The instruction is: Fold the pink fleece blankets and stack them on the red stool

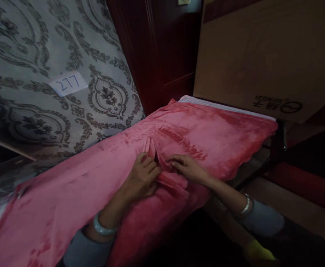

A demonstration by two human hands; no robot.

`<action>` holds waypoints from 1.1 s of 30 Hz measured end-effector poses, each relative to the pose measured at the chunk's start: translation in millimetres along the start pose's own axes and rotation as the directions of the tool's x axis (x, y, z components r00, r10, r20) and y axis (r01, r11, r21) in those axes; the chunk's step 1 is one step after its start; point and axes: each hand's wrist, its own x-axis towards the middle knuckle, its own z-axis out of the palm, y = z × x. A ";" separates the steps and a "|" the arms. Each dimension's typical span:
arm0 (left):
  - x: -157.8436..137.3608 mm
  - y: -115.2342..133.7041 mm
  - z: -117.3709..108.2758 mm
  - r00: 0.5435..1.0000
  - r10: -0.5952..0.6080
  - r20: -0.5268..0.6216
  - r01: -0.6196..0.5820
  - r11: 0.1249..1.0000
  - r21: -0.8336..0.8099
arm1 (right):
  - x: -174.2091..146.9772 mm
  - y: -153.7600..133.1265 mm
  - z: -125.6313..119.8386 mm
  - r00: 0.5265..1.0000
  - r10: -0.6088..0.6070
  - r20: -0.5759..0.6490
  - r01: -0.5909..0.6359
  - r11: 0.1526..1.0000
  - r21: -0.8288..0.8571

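Note:
A pink plush fabric (95,170) is spread over a long, narrow surface, with darker red patches in its pile. Near its middle, my left hand (145,172) is closed on a gathered fold of the cloth, knuckles up. Just to the right, my right hand (189,167) pinches another fold between thumb and fingers. Between the two hands the cloth is bunched, with a dark gap or opening in it. Part of the fabric hangs down toward me below the hands. Whether anything small sits inside the folds is hidden.
Patterned grey wallpaper (107,92) with a white card (69,83) marked 277 lies to the left. Behind stands a dark red door (162,44). At the right a large cardboard box (262,55) leans behind the surface. Striped white cloth (226,107) shows along the far end.

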 end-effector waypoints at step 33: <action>2.6 2.2 2.2 1.000 0.016 -0.012 -0.017 0.999 -0.047 | -9.5 4.6 2.2 0.938 -0.266 0.220 0.307 0.935 -0.177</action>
